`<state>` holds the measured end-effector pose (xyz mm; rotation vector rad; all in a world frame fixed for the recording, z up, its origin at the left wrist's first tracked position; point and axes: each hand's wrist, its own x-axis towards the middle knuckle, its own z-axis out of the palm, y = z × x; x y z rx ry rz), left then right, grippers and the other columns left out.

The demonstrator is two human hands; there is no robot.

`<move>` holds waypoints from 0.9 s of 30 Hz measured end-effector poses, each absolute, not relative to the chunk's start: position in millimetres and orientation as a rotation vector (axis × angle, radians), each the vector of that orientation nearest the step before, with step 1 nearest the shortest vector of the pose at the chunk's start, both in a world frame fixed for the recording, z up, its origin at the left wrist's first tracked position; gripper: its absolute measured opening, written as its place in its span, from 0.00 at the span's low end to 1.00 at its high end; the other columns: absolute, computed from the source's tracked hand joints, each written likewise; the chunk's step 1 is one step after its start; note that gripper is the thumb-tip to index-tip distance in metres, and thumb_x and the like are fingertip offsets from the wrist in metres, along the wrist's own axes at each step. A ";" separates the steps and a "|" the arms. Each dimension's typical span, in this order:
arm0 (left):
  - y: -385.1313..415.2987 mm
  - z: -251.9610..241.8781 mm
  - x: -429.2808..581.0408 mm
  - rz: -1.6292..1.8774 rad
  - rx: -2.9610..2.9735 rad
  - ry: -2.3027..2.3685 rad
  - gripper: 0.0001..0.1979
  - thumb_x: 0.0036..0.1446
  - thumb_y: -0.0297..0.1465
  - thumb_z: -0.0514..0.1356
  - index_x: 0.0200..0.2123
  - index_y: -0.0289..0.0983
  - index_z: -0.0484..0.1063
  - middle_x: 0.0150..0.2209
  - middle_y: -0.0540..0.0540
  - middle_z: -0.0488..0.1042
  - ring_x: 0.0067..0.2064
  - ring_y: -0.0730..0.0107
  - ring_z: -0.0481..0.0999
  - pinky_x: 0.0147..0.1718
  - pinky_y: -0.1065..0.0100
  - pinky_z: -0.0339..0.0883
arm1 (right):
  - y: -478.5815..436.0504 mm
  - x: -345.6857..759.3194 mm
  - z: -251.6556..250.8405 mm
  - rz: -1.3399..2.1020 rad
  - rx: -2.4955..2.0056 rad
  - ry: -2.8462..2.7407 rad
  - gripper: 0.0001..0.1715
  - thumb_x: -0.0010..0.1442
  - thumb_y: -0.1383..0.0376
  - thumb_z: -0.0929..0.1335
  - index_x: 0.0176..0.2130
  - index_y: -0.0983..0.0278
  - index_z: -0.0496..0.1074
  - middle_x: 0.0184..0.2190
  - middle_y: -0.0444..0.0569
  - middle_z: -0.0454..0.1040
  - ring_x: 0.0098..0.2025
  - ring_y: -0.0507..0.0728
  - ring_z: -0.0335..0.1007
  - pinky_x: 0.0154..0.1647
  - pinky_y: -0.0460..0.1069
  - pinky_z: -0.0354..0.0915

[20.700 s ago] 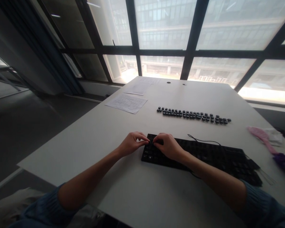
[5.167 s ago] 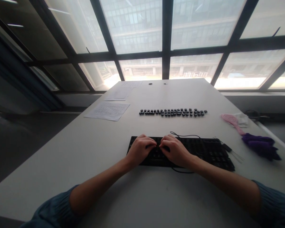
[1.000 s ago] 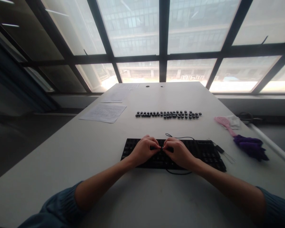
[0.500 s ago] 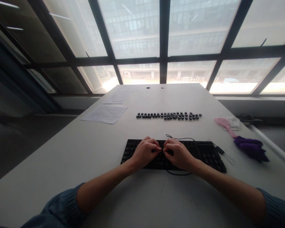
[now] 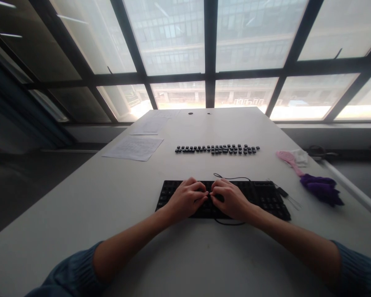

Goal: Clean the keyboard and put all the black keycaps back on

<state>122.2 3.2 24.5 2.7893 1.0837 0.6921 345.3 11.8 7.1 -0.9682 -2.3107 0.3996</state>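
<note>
A black keyboard (image 5: 270,198) lies on the white table in front of me. My left hand (image 5: 187,199) and my right hand (image 5: 229,199) meet over its middle, fingertips pinched close together at the keys. Whatever the fingers pinch is too small and dark to make out. Beyond the keyboard, many loose black keycaps (image 5: 224,149) stand in rows. At the keyboard's right end rests a wire keycap puller (image 5: 283,192) with a black handle. Part of the key field is hidden under my hands.
Printed paper sheets (image 5: 134,149) lie at the left of the table (image 5: 111,198). To the right are a pink-handled brush (image 5: 289,159), a purple cloth (image 5: 321,189) and a crumpled white tissue (image 5: 300,157). A black cable (image 5: 230,223) loops out near the keyboard's front edge.
The view has shifted slightly, so everything sits a little further left. Both hands stay at the same spot on the keyboard, with only small finger movement.
</note>
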 end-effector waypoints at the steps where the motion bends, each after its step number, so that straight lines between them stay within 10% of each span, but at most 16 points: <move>1: 3.3 24.4 122.6 0.683 2.815 1.076 0.11 0.68 0.34 0.57 0.40 0.41 0.81 0.43 0.45 0.79 0.45 0.62 0.70 0.49 0.59 0.67 | 11.8 345.1 7.0 0.403 -0.976 -2.307 0.06 0.61 0.70 0.69 0.31 0.61 0.73 0.38 0.47 0.75 0.44 0.57 0.69 0.48 0.53 0.68; 27: 126.3 57.9 144.2 0.861 2.462 1.468 0.06 0.59 0.32 0.65 0.38 0.39 0.82 0.39 0.46 0.83 0.37 0.64 0.77 0.46 0.63 0.69 | 127.6 375.6 43.8 0.126 -1.483 -2.175 0.08 0.64 0.68 0.68 0.40 0.63 0.79 0.40 0.51 0.79 0.42 0.57 0.74 0.45 0.49 0.64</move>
